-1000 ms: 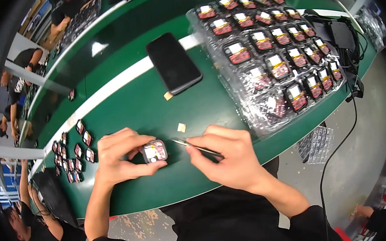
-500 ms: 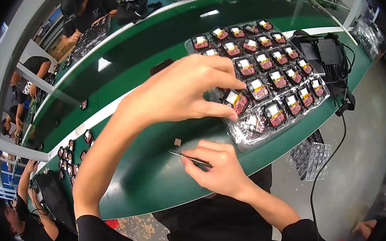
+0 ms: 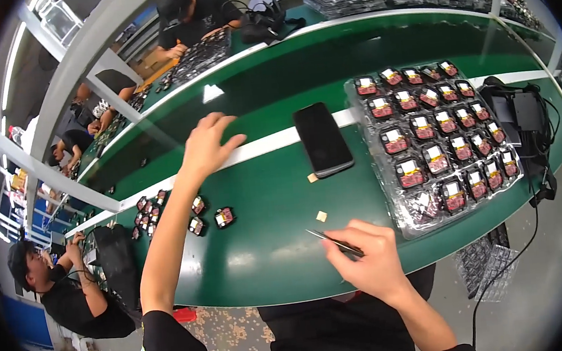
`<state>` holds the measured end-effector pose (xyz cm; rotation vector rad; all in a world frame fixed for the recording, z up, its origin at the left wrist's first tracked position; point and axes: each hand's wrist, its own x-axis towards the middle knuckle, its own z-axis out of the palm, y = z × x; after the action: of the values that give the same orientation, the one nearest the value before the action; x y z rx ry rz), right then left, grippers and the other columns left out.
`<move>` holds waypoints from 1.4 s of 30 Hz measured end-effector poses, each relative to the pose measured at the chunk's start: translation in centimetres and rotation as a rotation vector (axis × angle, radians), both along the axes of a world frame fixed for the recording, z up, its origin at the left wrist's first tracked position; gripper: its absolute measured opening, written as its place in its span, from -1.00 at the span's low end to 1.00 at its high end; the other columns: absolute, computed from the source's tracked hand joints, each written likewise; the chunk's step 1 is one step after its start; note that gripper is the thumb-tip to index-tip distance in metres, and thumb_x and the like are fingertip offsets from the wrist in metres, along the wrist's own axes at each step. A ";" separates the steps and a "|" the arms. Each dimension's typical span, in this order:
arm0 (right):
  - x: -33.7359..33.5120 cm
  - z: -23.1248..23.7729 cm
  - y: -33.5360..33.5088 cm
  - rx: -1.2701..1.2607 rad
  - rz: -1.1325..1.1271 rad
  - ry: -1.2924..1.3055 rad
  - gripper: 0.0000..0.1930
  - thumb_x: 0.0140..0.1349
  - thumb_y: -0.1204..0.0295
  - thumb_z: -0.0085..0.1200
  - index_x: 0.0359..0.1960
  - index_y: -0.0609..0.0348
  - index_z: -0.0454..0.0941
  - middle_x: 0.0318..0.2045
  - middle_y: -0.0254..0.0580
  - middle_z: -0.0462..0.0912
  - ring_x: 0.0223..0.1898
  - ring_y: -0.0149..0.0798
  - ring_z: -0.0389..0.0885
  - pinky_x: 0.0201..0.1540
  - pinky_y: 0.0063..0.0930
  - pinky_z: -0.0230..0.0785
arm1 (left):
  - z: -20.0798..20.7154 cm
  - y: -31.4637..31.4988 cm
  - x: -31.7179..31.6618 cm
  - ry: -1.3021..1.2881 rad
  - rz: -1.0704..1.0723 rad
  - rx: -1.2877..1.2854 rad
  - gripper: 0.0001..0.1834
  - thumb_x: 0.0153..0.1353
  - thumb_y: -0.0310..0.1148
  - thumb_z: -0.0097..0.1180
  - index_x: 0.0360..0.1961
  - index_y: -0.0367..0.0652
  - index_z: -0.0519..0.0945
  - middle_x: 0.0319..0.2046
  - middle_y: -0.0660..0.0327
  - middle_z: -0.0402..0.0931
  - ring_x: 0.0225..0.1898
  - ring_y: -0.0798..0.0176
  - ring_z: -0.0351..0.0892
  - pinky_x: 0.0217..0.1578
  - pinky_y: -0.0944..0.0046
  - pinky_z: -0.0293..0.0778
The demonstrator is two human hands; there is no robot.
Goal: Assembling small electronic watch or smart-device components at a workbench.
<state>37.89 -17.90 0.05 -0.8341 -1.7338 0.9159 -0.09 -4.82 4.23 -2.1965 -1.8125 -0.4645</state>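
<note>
My left hand (image 3: 206, 147) hovers over the white edge strip between the table and the long green channel. Its fingers are apart and nothing is in them. In my right hand (image 3: 375, 261) is a pair of tweezers (image 3: 335, 241), tips pointing left above the green tabletop. A small tan square piece (image 3: 322, 216) lies just beyond the tips, and another tan piece (image 3: 313, 178) is by the black phone (image 3: 324, 139). To the right, a clear plastic tray (image 3: 414, 227) holds rows of small black square devices with red circuit boards. One such loose device (image 3: 224, 217) lies right of my left forearm.
More loose devices (image 3: 144, 217) cluster left of my forearm. A black adapter with cables (image 3: 526, 110) sits beyond the tray. Grey metal posts (image 3: 71, 73) rise at the left. Co-workers sit at the far side and left; stacked trays (image 3: 346, 1) stand at the back.
My left hand has left a device at the tray and swung left over the strip, fingers spread. The phone has come into sight. My view has shifted left; my right hand still holds the tweezers.
</note>
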 end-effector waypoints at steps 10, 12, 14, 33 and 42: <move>-0.5 0.0 -0.3 0.019 -0.030 -0.031 -0.85 0.23 0.58 0.45 -0.17 0.31 0.85 -0.52 -0.21 0.65 -0.64 -0.39 0.48 -0.57 -0.40 0.28 | -3.6 -1.3 -9.4 -0.346 0.195 -0.049 -0.51 0.35 -0.30 0.47 0.23 -0.25 0.67 -0.11 0.02 0.76 -0.06 0.01 0.76 0.04 0.05 0.67; -0.4 -0.4 0.0 0.037 -0.094 -0.021 -0.83 0.20 0.61 0.47 -0.16 0.31 0.86 -0.53 -0.25 0.66 -0.63 -0.46 0.46 -0.58 -0.47 0.24 | -2.3 -1.9 -4.0 -0.499 -0.072 -0.131 -0.45 0.33 -0.39 0.47 0.32 -0.25 0.63 -0.08 0.07 0.77 -0.04 0.09 0.75 0.08 0.06 0.65; -0.1 -0.6 0.1 0.003 -0.116 -0.027 -0.83 0.20 0.62 0.47 -0.16 0.31 0.86 -0.53 -0.27 0.66 -0.63 -0.49 0.45 -0.58 -0.50 0.21 | -1.5 -5.1 2.7 -0.492 -0.311 -0.251 -0.39 0.33 -0.43 0.46 0.38 -0.23 0.59 -0.04 0.10 0.77 0.01 0.11 0.74 0.14 0.07 0.63; -0.3 -0.6 0.5 -0.087 -0.068 -0.089 -0.82 0.14 0.67 0.51 -0.19 0.33 0.86 -0.57 -0.35 0.59 -0.63 -0.58 0.39 -0.57 -0.59 0.09 | -2.6 -13.5 10.3 -0.540 -0.545 -0.388 -0.36 -0.08 -0.28 0.72 0.08 -0.24 0.80 -0.09 0.17 0.69 -0.06 0.07 0.65 0.05 0.11 0.50; -0.5 -0.2 0.9 -0.111 0.066 -0.227 -0.83 0.10 0.77 0.41 -0.25 0.39 0.84 -0.55 -0.36 0.58 -0.57 -0.62 0.38 -0.50 -0.63 0.06 | -3.2 -13.8 10.1 -0.610 -0.564 -0.418 -0.35 -0.10 -0.24 0.73 0.04 -0.33 0.83 -0.22 0.15 0.71 -0.21 0.15 0.64 -0.04 0.18 0.44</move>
<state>37.36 -17.04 -0.19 -0.9898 -1.9287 1.0004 10.01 -18.65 1.00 -3.1387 -1.6068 -1.0449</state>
